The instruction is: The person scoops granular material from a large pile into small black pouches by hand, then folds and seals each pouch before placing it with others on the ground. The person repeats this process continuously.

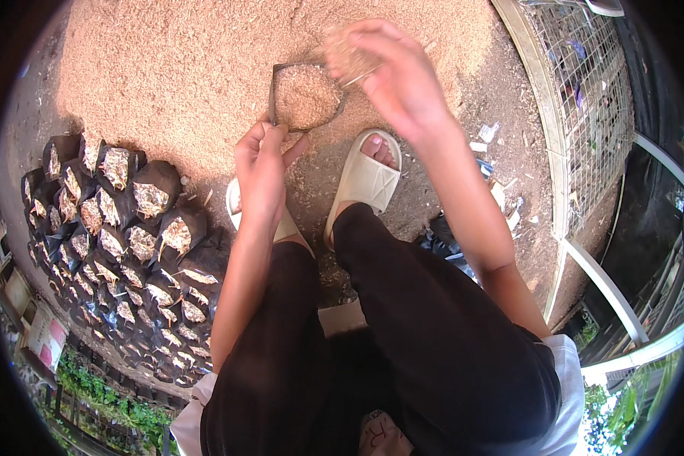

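Note:
My left hand (267, 151) pinches the near left edge of a black plastic grow bag (272, 97), whose mouth faces up and shows wood shavings (308, 100) inside. Up and to the right of the bag's mouth, my right hand (385, 68) holds a clump of shavings (350, 57), blurred, with a thin pale sliver sticking out below. A broad spread of light brown shavings (159, 74) covers the ground beyond both hands.
Many filled black bags (142, 245) stand packed together at the left. A wire mesh panel (590, 97) with a pale frame is at the right. Black plastic (442, 236) and white scraps (488, 132) lie right of my sandalled feet (370, 171).

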A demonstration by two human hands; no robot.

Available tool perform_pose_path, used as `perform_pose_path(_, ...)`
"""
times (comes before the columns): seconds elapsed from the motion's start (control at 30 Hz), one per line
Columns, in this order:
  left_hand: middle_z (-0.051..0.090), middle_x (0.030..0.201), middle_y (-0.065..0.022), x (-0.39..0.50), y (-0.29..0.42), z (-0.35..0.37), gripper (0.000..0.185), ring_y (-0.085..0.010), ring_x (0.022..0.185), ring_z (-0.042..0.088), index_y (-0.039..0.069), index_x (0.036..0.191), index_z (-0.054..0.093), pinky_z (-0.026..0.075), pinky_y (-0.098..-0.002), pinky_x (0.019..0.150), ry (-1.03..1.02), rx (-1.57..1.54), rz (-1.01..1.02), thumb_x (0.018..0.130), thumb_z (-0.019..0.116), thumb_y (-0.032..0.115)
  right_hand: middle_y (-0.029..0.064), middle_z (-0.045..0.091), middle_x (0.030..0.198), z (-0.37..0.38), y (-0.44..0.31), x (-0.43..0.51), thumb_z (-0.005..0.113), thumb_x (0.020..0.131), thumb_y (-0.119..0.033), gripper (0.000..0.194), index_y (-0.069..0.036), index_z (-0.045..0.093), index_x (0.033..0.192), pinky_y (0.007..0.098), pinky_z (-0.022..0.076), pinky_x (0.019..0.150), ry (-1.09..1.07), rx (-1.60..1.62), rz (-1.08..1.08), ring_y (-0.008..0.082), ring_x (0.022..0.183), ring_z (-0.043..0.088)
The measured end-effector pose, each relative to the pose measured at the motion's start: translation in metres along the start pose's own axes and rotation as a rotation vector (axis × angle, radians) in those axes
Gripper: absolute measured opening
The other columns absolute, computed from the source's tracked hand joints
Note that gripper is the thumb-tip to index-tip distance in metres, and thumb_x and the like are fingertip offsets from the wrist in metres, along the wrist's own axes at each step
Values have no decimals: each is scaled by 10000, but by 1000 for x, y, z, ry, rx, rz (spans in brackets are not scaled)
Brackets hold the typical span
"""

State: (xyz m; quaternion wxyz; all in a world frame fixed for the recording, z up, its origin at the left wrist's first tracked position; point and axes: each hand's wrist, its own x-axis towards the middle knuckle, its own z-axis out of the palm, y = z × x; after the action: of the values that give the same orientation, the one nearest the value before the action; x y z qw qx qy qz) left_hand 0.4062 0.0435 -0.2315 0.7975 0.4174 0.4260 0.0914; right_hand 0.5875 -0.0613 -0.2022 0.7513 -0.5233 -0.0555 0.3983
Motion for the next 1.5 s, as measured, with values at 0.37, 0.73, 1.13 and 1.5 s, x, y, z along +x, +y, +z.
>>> perform_pose_path(0.37, 608, 933, -24, 5, -4, -4, 159, -116, 940, 613, 37, 886, 628, 546, -505, 1031, -15, 6, -1, 998, 517, 53, 134, 742, 1136, 28, 26, -20, 703, 872, -111, 203, -40, 738, 1059, 330, 515, 982, -112, -868, -426, 209, 1090, 697)
perform_pose_path(0.73, 550, 969, -38, 7, -6, 2, 187, -127, 958, 598, 76, 823, 491, 580, -381, 920, 22, 39, 3, 1005, 535, 76, 132, 722, 1202, -14, 41, -18, 696, 936, -187, 180, -25, 693, 1013, 379, 539, 882, 100, -992, -7, 236, 1094, 692)
perform_pose_path(1.13, 542, 931, -79, -14, 28, -8, 102, -210, 940, 627, 27, 949, 518, 627, -477, 849, 17, -24, -43, 974, 453, 101, 123, 688, 1294, 19, 31, -36, 621, 993, -163, 149, -29, 669, 945, 325, 523, 896, 46, -874, -177, 237, 1096, 681)
perform_pose_path(1.5, 504, 1264, -264, -136, 93, -143, 137, -541, 1167, 561, 41, 1074, 465, 561, -618, 978, -45, -496, 205, 944, 500, 64, 176, 632, 1328, 18, -50, -51, 585, 1039, -306, 411, 4, 563, 1307, 393, 556, 950, 57, -760, -109, 319, 1194, 648)
